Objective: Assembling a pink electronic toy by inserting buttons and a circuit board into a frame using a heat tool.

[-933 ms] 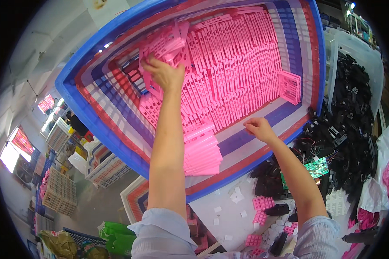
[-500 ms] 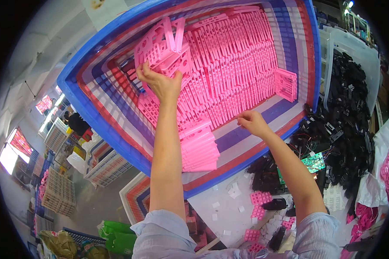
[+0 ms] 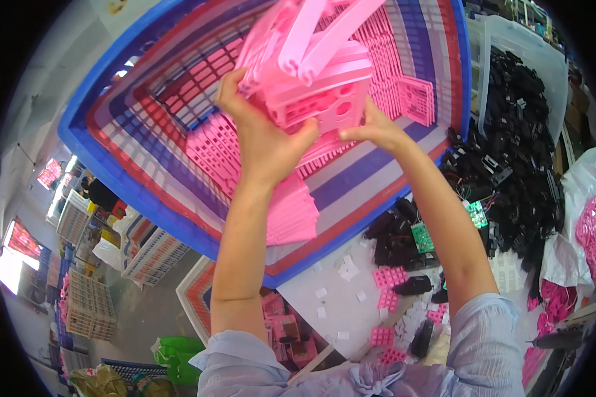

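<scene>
Between both hands I hold a stack of pink plastic casings (image 3: 321, 89), with round and square cut-outs and long bars sticking out at the top. My left hand (image 3: 261, 135) is closed on its left side, thumb along the lower edge. My right hand (image 3: 381, 129) grips the lower right corner; some of its fingers are hidden behind the casings. The stack hangs over a large striped basket (image 3: 155, 205) with a blue rim. In the basket stand tight rows of the same pink casings (image 3: 384, 56), partly covered by the held stack.
A fanned pink pile (image 3: 291, 212) lies at the basket's near side, and a small upright group (image 3: 417, 99) stands at its right. Black parts (image 3: 516, 145) spill from a clear bin (image 3: 556, 86). Green circuit boards (image 3: 424, 237) and pink button pads (image 3: 389, 276) lie on the worktable.
The pink casings have come up from the basket's far left, toward me and to the right. My right hand, empty before, has moved up and taken hold of them too.
</scene>
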### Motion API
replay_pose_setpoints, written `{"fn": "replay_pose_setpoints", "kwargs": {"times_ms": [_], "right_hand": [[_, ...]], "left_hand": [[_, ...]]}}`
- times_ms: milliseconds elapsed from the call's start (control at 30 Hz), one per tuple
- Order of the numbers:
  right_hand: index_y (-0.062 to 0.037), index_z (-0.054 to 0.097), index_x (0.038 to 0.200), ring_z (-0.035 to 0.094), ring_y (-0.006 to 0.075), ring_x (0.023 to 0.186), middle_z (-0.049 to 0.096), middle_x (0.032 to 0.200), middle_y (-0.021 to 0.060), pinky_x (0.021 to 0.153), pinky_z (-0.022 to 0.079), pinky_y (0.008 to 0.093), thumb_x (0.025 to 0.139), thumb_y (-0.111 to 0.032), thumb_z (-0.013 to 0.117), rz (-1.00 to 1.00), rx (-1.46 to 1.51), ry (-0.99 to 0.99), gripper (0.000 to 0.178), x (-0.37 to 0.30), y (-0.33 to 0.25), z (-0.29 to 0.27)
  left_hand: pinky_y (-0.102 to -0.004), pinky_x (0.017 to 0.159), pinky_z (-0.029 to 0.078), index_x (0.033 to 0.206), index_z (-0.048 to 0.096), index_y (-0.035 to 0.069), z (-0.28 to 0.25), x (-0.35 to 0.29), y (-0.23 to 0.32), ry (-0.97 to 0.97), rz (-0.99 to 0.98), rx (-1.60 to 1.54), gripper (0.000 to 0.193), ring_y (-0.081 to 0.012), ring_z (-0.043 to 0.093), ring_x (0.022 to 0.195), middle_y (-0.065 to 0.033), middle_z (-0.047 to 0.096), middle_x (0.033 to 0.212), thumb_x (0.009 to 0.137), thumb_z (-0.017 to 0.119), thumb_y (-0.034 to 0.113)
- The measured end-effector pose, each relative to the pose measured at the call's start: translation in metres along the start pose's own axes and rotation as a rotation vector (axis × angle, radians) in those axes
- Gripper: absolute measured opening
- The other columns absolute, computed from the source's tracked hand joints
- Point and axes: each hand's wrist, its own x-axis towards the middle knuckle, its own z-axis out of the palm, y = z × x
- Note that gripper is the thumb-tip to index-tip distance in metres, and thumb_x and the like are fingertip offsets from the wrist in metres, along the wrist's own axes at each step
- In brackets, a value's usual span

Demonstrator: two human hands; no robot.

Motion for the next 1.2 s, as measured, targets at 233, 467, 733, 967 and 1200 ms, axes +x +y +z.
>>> {"fn": "replay_pose_setpoints", "kwargs": {"times_ms": [233,467,733,967,1200], "right_hand": [[-0.0017,0.027,0.145,0.049,0.0207,0.122,0.049,0.132,0.0115,0.105,0.040,0.0364,0.075,-0.021,0.081,0.022,0.167,0.281,0.091,-0.093,-0.002,-0.022],[-0.0012,0.025,0.144,0.057,0.0246,0.117,0.055,0.129,0.0173,0.098,0.048,0.0374,0.073,-0.025,0.083,0.274,0.029,0.550,0.095,-0.152,0.024,-0.007],[0.0070,0.010,0.147,0.059,0.0351,0.115,0.048,0.133,0.0305,0.087,0.055,0.0414,0.059,-0.049,0.086,0.686,-0.117,0.632,0.129,-0.135,0.080,-0.018],[-0.0028,0.002,0.152,0.057,0.0430,0.113,0.031,0.142,0.0318,0.071,0.059,0.0506,0.057,-0.054,0.084,0.918,0.029,0.570,0.136,-0.115,0.072,0.000],[-0.0027,0.021,0.144,0.062,0.0344,0.106,0.047,0.131,0.0240,0.071,0.060,0.0504,0.062,-0.043,0.084,1.007,-0.083,0.603,0.110,-0.108,0.101,0.034]], "left_hand": [[-0.0446,0.099,0.051,0.147,0.004,0.010,0.054,0.018,-0.036,-0.438,-0.455,-0.369,0.106,-0.0374,0.053,0.122,-0.0246,0.045,0.133,0.069,0.076,0.002],[-0.0421,0.088,0.057,0.151,0.007,0.013,0.126,-0.033,-0.130,-0.717,-0.991,-0.792,0.106,-0.0305,0.062,0.108,-0.0197,0.052,0.126,0.071,0.074,-0.004],[-0.0411,0.090,0.057,0.127,0.053,0.003,0.139,-0.061,-0.198,-0.704,-1.220,-0.929,0.050,-0.0251,0.067,0.100,-0.0151,0.066,0.113,0.081,0.073,0.009],[-0.0396,0.092,0.053,0.119,0.062,0.002,0.142,-0.019,-0.212,-0.724,-1.530,-0.619,0.059,-0.0244,0.065,0.105,-0.0151,0.066,0.118,0.079,0.079,0.043],[-0.0396,0.087,0.051,0.123,0.062,-0.001,0.175,-0.005,-0.222,-0.977,-0.833,0.364,0.077,-0.0287,0.066,0.102,-0.0193,0.067,0.116,0.067,0.080,0.049]]}}
